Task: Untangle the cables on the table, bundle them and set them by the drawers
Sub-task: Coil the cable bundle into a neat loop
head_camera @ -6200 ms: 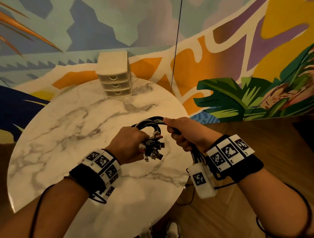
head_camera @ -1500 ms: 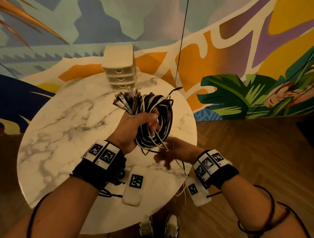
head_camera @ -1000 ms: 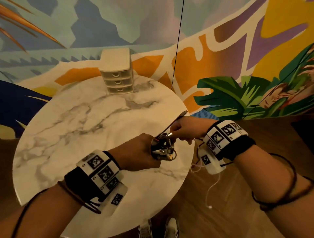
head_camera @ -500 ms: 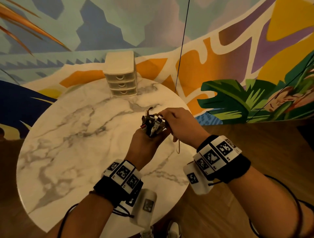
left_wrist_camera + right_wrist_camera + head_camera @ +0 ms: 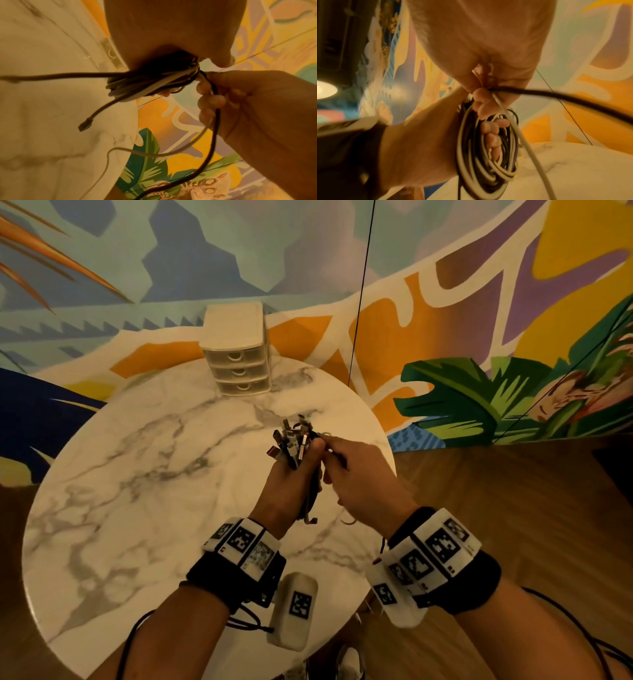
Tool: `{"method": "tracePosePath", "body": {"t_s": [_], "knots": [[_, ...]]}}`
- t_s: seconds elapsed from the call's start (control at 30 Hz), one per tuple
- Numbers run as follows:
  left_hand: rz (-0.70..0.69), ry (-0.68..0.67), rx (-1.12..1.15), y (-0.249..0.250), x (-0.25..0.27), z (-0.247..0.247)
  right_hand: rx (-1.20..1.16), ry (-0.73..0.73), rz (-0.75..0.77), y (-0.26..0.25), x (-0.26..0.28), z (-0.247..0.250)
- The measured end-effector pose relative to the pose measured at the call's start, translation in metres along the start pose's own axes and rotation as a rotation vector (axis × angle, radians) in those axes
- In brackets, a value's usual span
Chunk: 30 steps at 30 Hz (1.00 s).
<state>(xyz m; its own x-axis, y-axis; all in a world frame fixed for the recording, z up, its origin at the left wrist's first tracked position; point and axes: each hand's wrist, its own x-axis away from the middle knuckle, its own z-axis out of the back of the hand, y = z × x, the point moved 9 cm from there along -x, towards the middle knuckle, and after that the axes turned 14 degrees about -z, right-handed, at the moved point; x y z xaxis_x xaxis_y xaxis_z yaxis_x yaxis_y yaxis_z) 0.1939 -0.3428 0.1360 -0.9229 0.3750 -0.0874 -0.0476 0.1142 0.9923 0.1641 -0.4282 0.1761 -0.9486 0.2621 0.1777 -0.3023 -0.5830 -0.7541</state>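
Round white marble table (image 5: 144,508), mural behind. Your left hand (image 5: 291,487) clamps the black-and-white cable coil (image 5: 481,155); your right hand (image 5: 359,474), just beside it, pinches 2 loose tails (image 5: 212,121). Cream 3-drawer unit (image 5: 236,350) sits straight ahead.

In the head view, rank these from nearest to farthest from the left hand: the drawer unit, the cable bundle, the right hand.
1. cable bundle: gripped in the left hand, connectors sticking up above the fist.
2. right hand: just to the right, pinching loose cable ends beside the bundle.
3. drawer unit: at the table's far edge, by the wall.
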Motion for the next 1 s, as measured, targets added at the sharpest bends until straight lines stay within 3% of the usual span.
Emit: {"method": "tracePosePath", "body": {"t_s": [0.2, 0.27, 0.4, 0.5, 0.67, 0.73, 0.9, 1.0], "knots": [[0.187, 0.18, 0.327, -0.026, -0.003, 0.007, 0.031, 0.015, 0.136, -0.008, 0.018, -0.018], [0.233, 0.189, 0.407, -0.03, -0.004, 0.009, -0.076, 0.029, 0.128, -0.003, 0.027, -0.022], [0.225, 0.237, 0.475, -0.022, -0.01, 0.015, -0.57, -0.114, -0.085, 0.03, 0.039, -0.045], [0.153, 0.242, 0.561, -0.005, -0.018, 0.017, -0.706, -0.313, -0.22, 0.052, 0.04, -0.069], [0.096, 0.137, 0.694, 0.02, -0.021, 0.003, -0.467, -0.624, -0.391, 0.088, 0.039, -0.121], [0.106, 0.067, 0.72, 0.025, -0.017, -0.004, -0.383, -0.684, -0.405, 0.095, 0.034, -0.134], [0.115, -0.236, 0.72, 0.029, 0.005, -0.019, -0.082, -0.588, -0.177, 0.085, 0.001, -0.106], [0.083, -0.376, 0.476, 0.03, 0.017, -0.008, 0.112, -0.47, -0.215, 0.105, -0.022, -0.068]]}}
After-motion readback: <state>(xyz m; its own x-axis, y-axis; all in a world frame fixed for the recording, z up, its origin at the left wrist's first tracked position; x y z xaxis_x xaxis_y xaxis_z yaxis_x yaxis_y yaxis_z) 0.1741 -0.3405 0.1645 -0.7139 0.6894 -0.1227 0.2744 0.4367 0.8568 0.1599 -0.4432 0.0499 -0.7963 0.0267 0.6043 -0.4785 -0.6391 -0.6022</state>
